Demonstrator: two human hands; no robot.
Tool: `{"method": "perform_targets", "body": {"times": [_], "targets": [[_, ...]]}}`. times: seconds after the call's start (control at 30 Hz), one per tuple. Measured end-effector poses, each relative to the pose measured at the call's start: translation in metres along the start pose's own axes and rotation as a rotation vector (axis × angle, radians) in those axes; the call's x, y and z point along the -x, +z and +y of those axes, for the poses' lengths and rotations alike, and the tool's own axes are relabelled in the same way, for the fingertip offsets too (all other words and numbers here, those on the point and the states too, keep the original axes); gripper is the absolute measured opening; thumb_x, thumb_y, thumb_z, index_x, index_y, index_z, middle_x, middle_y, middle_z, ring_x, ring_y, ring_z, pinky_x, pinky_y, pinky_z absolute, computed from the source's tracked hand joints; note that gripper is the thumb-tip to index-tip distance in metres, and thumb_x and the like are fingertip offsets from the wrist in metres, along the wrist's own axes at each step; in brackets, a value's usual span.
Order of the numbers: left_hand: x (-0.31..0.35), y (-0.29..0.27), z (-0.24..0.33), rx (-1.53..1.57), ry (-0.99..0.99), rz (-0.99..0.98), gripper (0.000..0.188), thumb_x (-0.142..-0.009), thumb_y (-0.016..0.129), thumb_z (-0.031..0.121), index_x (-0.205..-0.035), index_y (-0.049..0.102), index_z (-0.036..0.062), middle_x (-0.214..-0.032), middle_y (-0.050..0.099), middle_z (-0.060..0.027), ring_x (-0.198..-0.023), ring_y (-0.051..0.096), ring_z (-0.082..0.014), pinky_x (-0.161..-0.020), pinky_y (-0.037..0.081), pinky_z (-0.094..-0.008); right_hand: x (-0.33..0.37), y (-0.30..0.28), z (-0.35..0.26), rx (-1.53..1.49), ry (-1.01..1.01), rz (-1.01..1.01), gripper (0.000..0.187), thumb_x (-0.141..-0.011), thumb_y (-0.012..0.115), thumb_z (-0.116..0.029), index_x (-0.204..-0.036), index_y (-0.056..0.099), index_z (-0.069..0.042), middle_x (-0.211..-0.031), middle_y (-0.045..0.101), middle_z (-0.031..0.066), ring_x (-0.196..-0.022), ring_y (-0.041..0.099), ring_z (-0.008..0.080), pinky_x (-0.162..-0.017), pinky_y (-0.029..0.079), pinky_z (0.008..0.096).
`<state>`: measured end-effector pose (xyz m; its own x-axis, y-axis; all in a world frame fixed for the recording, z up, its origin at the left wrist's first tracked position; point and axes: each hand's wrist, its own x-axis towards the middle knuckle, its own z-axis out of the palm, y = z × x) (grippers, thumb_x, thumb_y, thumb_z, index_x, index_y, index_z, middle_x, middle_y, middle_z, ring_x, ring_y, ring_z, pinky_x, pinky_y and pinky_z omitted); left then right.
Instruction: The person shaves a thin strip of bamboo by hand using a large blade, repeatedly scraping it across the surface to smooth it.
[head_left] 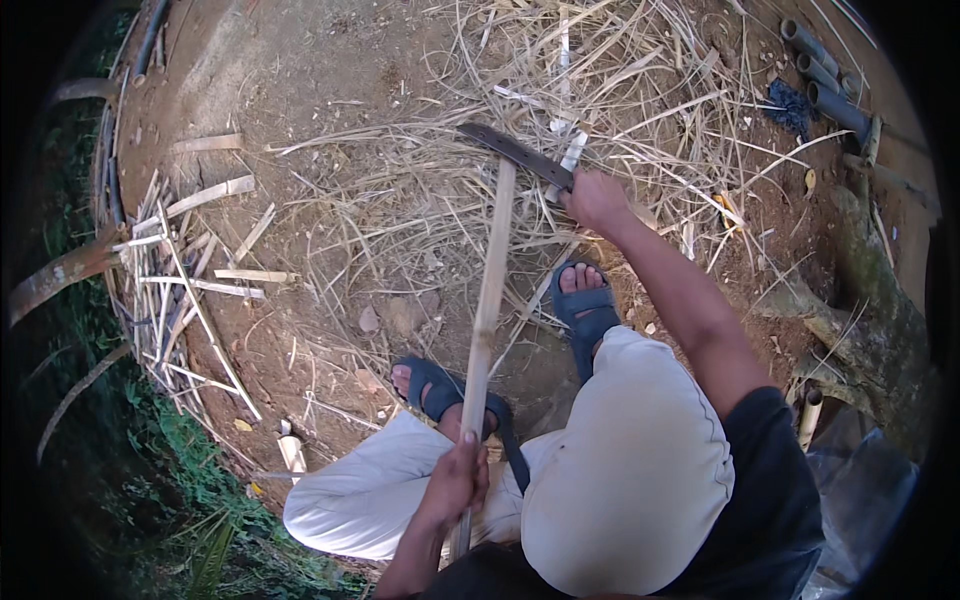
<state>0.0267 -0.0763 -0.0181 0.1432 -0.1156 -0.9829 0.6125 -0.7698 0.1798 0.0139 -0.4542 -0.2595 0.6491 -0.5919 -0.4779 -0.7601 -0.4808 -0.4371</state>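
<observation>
My left hand (455,485) is wrapped round the lower part of a long split bamboo strip (490,290), which slants up and away between my sandalled feet. My right hand (597,203) is closed on the handle of a machete (520,153). Its dark blade points to the far left and lies across the strip's far end, apparently touching it. Whether the edge has cut into the bamboo I cannot tell. Thin bamboo shavings (400,210) cover the dirt around the blade.
Cut bamboo pieces (200,285) lie heaped at the left, beside green plants (180,470). A tree trunk (870,290) stands at the right. Several grey tubes (820,75) and a dark blue cloth (790,107) lie at the far right. A clear plastic sheet (860,500) is near right.
</observation>
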Motion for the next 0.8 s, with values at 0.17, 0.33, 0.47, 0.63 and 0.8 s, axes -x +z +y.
{"method": "perform_targets", "body": {"times": [0.17,0.33,0.47,0.63,0.8], "targets": [[0.027,-0.01,-0.02,0.2,-0.087,-0.037,0.05,-0.103,0.033,0.055,-0.082,0.044,0.011,-0.058,0.038,0.0021,-0.039,0.031,-0.009,-0.038,0.025,-0.0252,0.01,0.007,-0.014,-0.055,0.022,0.042,0.043,-0.085,0.062,-0.037,-0.099,0.064,0.004,-0.092,0.069,0.0261,-0.09,0.067,0.0417,-0.082,0.054,0.0491],[0.043,-0.041,-0.023,0.223,-0.058,0.001,0.051,-0.102,0.035,0.055,-0.085,0.047,0.0089,-0.058,0.038,0.0014,-0.038,0.031,-0.0093,-0.037,0.025,-0.0256,0.015,0.024,-0.007,-0.097,-0.005,0.153,0.041,-0.083,0.066,-0.034,-0.099,0.063,0.004,-0.093,0.068,0.0252,-0.089,0.066,0.0421,-0.082,0.052,0.0501],[0.036,-0.055,0.016,0.244,0.099,0.022,0.052,-0.099,0.037,0.06,-0.087,0.048,0.0099,-0.056,0.039,0.0014,-0.039,0.034,-0.0096,-0.037,0.026,-0.0255,0.024,0.03,-0.01,-0.008,-0.044,0.167,0.046,-0.079,0.07,-0.03,-0.106,0.059,0.005,-0.091,0.066,0.0269,-0.089,0.066,0.042,-0.083,0.051,0.0499],[0.013,-0.062,0.108,0.246,0.35,0.257,0.051,-0.101,0.036,0.058,-0.086,0.049,0.0112,-0.056,0.038,0.0035,-0.041,0.034,-0.0088,-0.038,0.028,-0.0251,0.059,0.032,-0.072,-0.396,-0.319,0.054,0.05,-0.087,0.065,-0.039,-0.109,0.062,0.005,-0.103,0.064,0.0232,-0.095,0.063,0.0343,-0.089,0.049,0.0434],[-0.052,-0.067,0.23,0.248,0.793,0.348,0.047,-0.1,0.04,0.057,-0.085,0.046,0.013,-0.058,0.037,0.0047,-0.044,0.035,-0.0077,-0.039,0.03,-0.0242,0.118,0.013,-0.13,-0.998,-0.65,-1.016,0.05,-0.103,0.044,-0.046,-0.118,0.06,-0.001,-0.106,0.066,0.008,-0.096,0.066,0.0195,-0.084,0.053,0.0344]]}}
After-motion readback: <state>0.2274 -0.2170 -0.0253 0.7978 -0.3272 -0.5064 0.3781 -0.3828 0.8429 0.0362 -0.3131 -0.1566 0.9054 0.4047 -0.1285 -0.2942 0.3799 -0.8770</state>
